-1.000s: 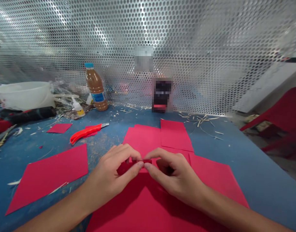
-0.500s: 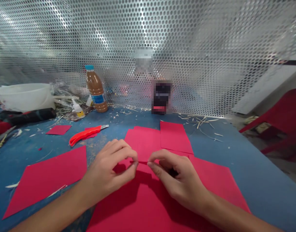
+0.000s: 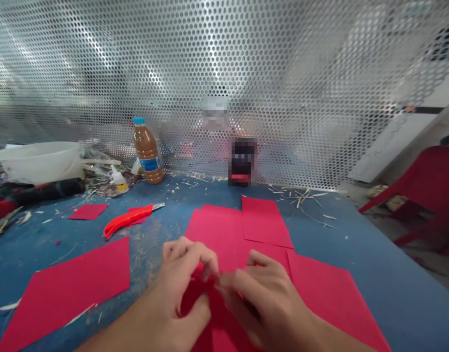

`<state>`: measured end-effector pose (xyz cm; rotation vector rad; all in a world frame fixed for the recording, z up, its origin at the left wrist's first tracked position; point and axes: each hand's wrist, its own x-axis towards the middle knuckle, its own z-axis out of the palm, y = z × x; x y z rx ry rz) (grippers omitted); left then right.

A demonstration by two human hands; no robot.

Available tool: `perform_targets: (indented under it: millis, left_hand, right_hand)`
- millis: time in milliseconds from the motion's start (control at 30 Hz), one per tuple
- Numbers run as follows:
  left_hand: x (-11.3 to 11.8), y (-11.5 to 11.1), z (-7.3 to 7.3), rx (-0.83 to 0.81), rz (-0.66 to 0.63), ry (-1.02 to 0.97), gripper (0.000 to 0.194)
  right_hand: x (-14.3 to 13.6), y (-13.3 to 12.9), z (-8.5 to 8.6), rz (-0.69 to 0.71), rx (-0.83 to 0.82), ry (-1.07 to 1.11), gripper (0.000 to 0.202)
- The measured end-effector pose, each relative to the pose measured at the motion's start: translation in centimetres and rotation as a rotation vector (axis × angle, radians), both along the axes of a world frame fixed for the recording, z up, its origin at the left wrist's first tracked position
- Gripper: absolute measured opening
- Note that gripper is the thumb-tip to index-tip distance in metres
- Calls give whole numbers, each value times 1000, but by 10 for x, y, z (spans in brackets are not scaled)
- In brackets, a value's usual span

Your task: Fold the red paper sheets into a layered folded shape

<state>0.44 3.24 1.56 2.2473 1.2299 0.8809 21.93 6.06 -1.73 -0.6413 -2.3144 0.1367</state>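
Note:
Several red paper sheets (image 3: 222, 230) lie overlapping on the blue table in front of me. Over them, my left hand (image 3: 187, 288) curls its fingers, with the thumb apart from the forefinger and a bit of red showing between them. My right hand (image 3: 264, 298) pinches at a spot beside the left fingertips; what it holds is too small and blurred to name. A smaller red piece (image 3: 266, 222) lies beyond the hands, and another red sheet (image 3: 341, 293) extends to the right of my right hand.
On the left lie a red cutter (image 3: 129, 220), a red sheet (image 3: 74, 288) and a power tool (image 3: 48, 190). Behind them stand a white tub (image 3: 41, 161), a glue bottle (image 3: 118, 179) and a brown-filled bottle (image 3: 147, 154). Perforated metal (image 3: 301, 98) rises at the back.
The view has tilted up, so everything sits lower in the picture. Both hands have come nearer together and towards me, and the left thumb has parted from the forefinger.

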Motion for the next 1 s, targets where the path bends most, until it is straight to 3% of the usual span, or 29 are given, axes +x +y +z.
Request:
perform_targets:
  millis: [100, 300, 767, 1000]
  left_hand:
    - [6, -2, 2, -86, -33, 56, 19]
    - [0, 1, 2, -153, -31, 60, 13]
    - [-1, -4, -4, -128, -29, -3, 16]
    - [-17, 13, -4, -76, 24, 19, 21]
  right_hand:
    - [-1, -3, 0, -1, 94, -89, 26]
    - [0, -3, 0, 18, 103, -71, 21]
    - [0, -4, 1, 39, 39, 21, 24]
    - [2, -2, 2, 14, -35, 120, 17]
